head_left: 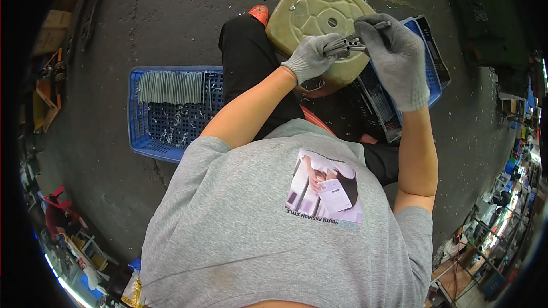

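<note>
My left hand (311,58), in a grey knit glove, is closed around a small bundle of thin metal tubes (338,49). The open round ends of the tubes point to the right. My right hand (398,61), gloved alike, is at those ends with its fingers curled. A tube seems to run in under its thumb side, though the fingers partly hide the grip. Both hands are over the near right part of a worn yellow-green plastic stool (311,3), which has a hole in its seat.
On the floor to the left, a blue plastic basket (133,111) holds a row of metal tubes (171,88) and scattered small metal bits. Another blue basket (435,74) with long pieces stands right of the stool. My orange shoe (260,12) rests beside the stool. Metal scraps litter the dark floor.
</note>
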